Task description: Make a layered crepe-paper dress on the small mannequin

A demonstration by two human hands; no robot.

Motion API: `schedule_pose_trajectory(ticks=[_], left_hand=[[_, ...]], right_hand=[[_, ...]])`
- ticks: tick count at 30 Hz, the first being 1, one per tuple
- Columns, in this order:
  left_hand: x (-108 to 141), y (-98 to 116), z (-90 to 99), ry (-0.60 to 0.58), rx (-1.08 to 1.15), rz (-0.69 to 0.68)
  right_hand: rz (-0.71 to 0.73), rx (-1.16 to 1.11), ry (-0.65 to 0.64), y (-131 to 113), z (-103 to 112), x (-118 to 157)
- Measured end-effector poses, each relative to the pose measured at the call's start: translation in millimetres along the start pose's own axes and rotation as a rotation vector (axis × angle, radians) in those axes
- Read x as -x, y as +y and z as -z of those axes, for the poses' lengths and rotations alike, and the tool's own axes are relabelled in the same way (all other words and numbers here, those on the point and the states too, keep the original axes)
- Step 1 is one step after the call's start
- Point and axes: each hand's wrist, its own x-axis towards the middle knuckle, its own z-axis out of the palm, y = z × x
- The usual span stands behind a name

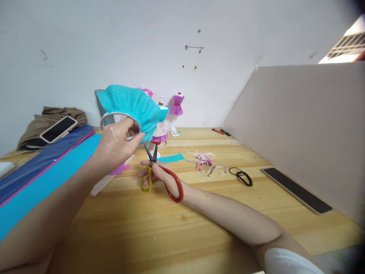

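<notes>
My left hand is closed on the edge of a ruffled piece of turquoise crepe paper, held up above the table. A pale grey ring runs along the gathered edge, around my fingers. My right hand grips scissors with one red and one yellow handle loop. Their dark blades are spread and point upward, just below the lower edge of the crepe paper. Whether they touch it I cannot tell. Behind the paper, a small dress form in a white and purple skirt is partly hidden.
Another dress form wears purple by the wall. Paper scraps, a turquoise strip, a black hair tie and a long dark panel lie on the table. Left are blue sheets, a phone and brown cloth.
</notes>
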Motion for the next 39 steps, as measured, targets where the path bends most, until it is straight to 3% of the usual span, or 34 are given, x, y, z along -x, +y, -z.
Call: schedule_pose_trajectory(ticks=[13,20,29,39], left_hand=[[-8,-3,3.0,-0.038,0.054,0.064],[-9,-4,-0.3,-0.130,0.123,0.105],[-3,-9,-7.2,-0.202,0.441,0.338],[-1,-7,-11.6,-0.165,0.479,0.350]], right_hand=[[0.029,0.039,0.077,2,2,-7],[0.078,0.101,0.062,1,3,-7],[0.159,0.146,0.108,-6,3,-8],[0.222,0.207,0.138,-11,6,-9]])
